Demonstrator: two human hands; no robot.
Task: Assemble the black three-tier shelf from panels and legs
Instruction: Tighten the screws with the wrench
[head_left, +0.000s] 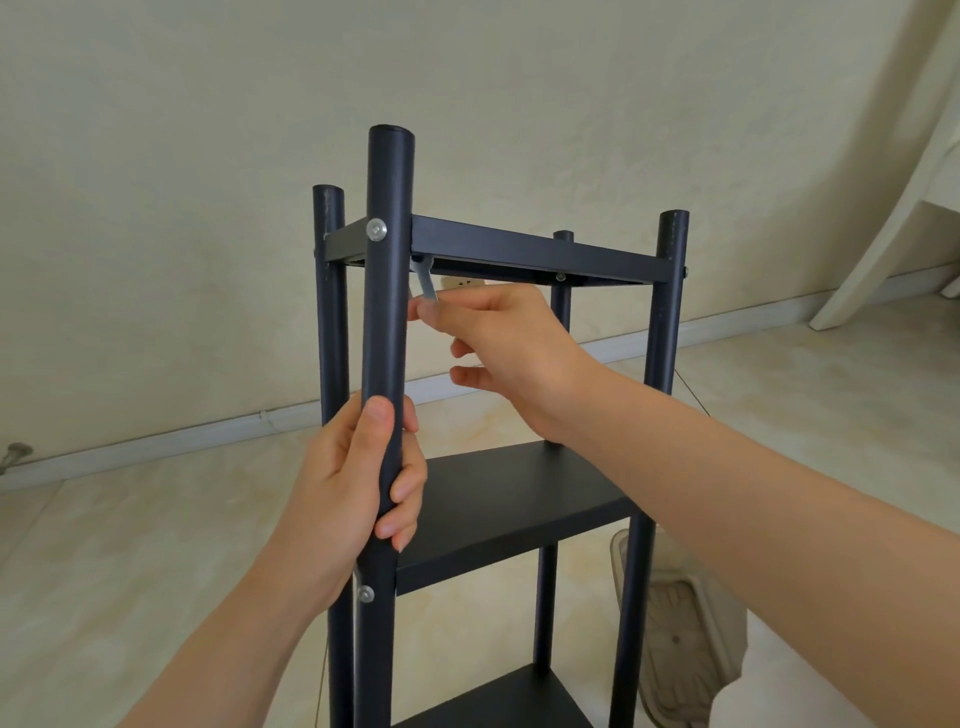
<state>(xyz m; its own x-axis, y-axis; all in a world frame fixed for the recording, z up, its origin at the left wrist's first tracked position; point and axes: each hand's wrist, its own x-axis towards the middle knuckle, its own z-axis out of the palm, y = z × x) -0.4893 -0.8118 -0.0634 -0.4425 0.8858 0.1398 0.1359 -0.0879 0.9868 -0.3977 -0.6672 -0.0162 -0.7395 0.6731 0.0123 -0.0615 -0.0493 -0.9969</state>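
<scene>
Cream wall (208, 156) meets pale marbled floor (130, 545) at a white baseboard (156, 447).

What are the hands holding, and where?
Left hand grips the nearest black round leg midway; right hand pinches a grey hex key by its lower end.

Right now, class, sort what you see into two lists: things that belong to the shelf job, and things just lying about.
Job: leg, top panel, screw, hex key, left hand, right hand.
Lying about: plastic tray, socket, white furniture.
</scene>
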